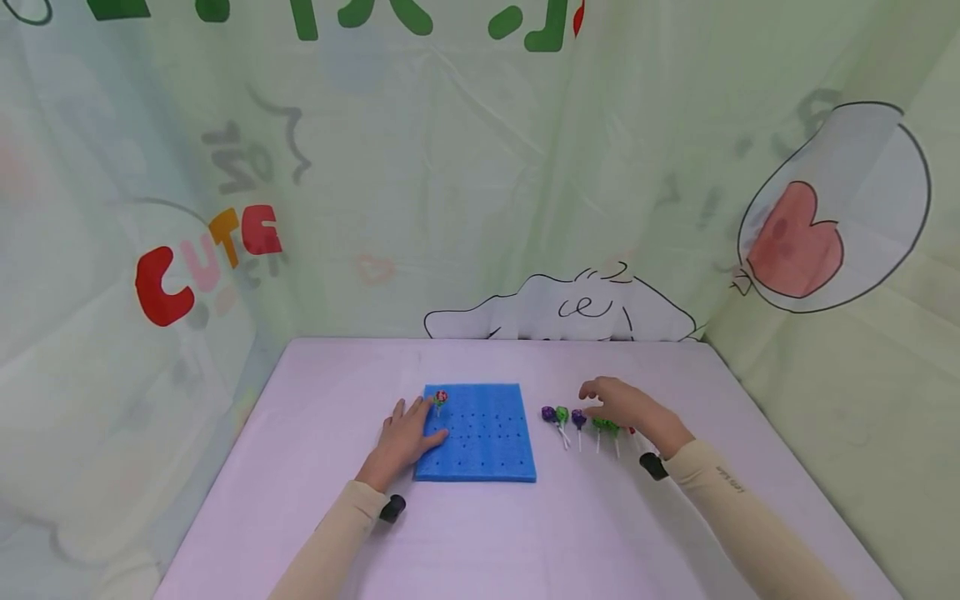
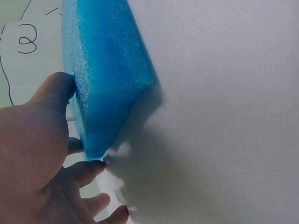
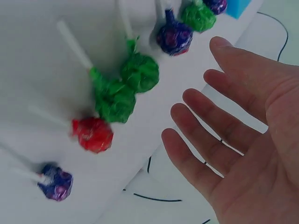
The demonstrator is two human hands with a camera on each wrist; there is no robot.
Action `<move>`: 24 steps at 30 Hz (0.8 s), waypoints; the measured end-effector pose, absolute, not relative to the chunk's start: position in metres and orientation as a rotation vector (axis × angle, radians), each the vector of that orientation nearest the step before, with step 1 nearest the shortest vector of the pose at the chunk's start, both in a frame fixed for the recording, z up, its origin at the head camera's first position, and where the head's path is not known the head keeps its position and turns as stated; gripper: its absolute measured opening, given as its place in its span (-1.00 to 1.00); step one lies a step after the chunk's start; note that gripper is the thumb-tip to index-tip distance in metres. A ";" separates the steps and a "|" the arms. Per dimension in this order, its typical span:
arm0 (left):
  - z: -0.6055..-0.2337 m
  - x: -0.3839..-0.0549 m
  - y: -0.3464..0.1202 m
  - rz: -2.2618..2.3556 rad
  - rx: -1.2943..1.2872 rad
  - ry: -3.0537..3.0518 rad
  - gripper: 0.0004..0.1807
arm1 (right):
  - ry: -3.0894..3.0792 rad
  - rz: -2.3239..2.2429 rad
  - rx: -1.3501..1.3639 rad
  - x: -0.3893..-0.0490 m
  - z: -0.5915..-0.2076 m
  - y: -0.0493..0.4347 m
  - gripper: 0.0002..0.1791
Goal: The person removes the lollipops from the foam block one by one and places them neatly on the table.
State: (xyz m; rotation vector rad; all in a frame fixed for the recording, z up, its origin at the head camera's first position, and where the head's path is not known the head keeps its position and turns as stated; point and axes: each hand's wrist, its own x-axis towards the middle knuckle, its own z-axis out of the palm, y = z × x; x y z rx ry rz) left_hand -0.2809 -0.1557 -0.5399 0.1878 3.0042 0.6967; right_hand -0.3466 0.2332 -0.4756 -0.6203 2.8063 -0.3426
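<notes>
A blue foam board with rows of small holes lies on the table. One lollipop in a red-and-green wrapper stands in it near the far left corner. My left hand rests at the board's left side, thumb on the top face and fingers spread along the edge. Over a row of loose lollipops hovers my right hand, its fingers extended and nothing in them. In the right wrist view, below the hand, lie a purple lollipop, green lollipops, a red lollipop and another purple lollipop.
The pale table has a hanging printed curtain behind it and at both sides. The lollipops lie to the right of the board, sticks pointing toward the near edge.
</notes>
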 end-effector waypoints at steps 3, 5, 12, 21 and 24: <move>-0.541 -0.281 -0.155 0.695 0.182 2.998 -0.17 | 2.816 -0.354 -0.622 -0.343 -0.477 0.223 -0.65; -0.541 -0.281 -0.155 0.692 0.183 3.002 -0.17 | 2.822 -0.363 -0.636 -0.342 -0.477 0.217 -0.66; -0.539 -0.280 -0.154 0.696 0.173 3.004 -0.17 | 2.824 -0.399 -0.714 -0.337 -0.477 0.195 -0.66; -0.541 -0.282 -0.154 0.681 0.183 3.007 -0.17 | 2.817 -0.438 -0.746 -0.334 -0.481 0.170 -0.65; -0.541 -0.282 -0.154 0.680 0.180 3.004 -0.17 | 2.823 -0.446 -0.728 -0.332 -0.484 0.163 -0.65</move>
